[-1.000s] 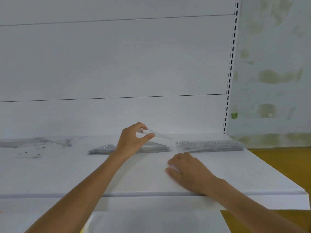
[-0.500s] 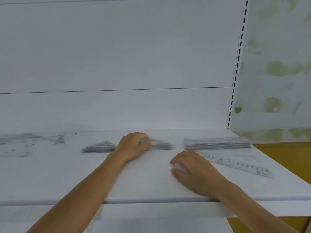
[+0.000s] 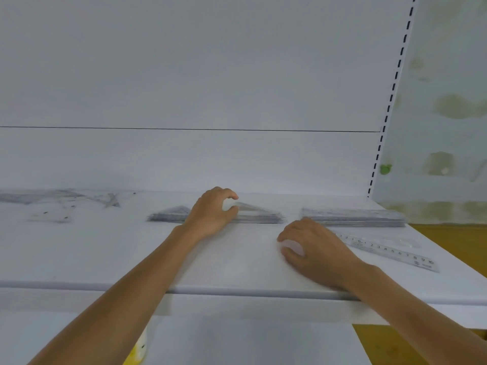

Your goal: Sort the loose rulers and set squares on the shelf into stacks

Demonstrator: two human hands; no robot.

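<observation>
A stack of clear set squares (image 3: 259, 216) lies at the back middle of the white shelf (image 3: 105, 259). My left hand (image 3: 213, 213) rests on that stack, fingers curled over its top piece. To the right sits a stack of clear rulers (image 3: 353, 218). In front of it one loose clear ruler (image 3: 390, 252) lies slanted on the shelf. My right hand (image 3: 313, 248) lies flat on the shelf, palm down, covering the loose ruler's left end. Several loose rulers and set squares (image 3: 60, 201) lie scattered at the far left.
The shelf's back panel rises just behind the stacks, with a slotted upright (image 3: 387, 111) at its right end. The shelf's front edge (image 3: 237, 291) runs under both forearms. A yellow object (image 3: 138, 350) shows below the shelf.
My left hand has lowered the set square it held up onto the set square stack. The view has shifted, bringing the loose ruler by my right hand into sight.
</observation>
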